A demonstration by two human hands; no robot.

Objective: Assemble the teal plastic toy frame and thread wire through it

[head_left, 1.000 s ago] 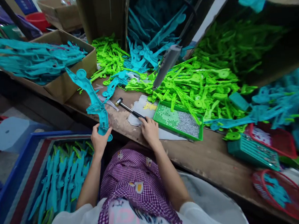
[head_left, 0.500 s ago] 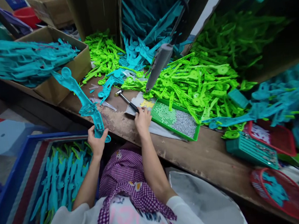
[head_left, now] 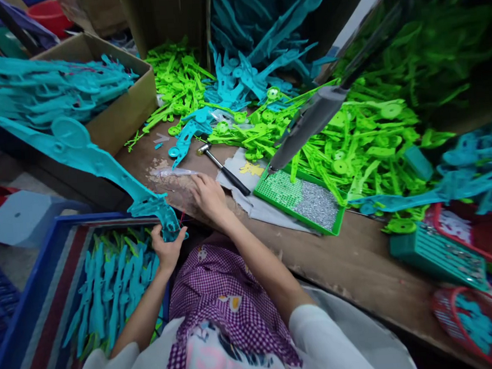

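Observation:
My left hand (head_left: 169, 249) grips the lower end of a long turquoise plastic part (head_left: 114, 165), thumb on one side and fingers on the other. The part slants up to the left, above a blue crate, with a thin red wire near its held end. My right hand (head_left: 210, 197) is over the table edge, its fingers stretched toward a clear plastic strip (head_left: 173, 171); whether they touch it is hard to tell. To the right of that hand lies a small hammer (head_left: 223, 168) with a black handle, beside a grey cloth.
A grey electric screwdriver (head_left: 309, 124) hangs over a green tray (head_left: 339, 223) of small metal pieces. Lime green parts (head_left: 352, 137) are heaped behind. A cardboard box (head_left: 118, 112) holds turquoise parts at left; the blue crate (head_left: 59, 231) below holds more. A red basket (head_left: 444, 311) stands at right.
My right hand has left the hammer's handle and moved left toward the plastic strip. The turquoise part has tipped further left and lower in my left hand. The screwdriver hangs more slanted.

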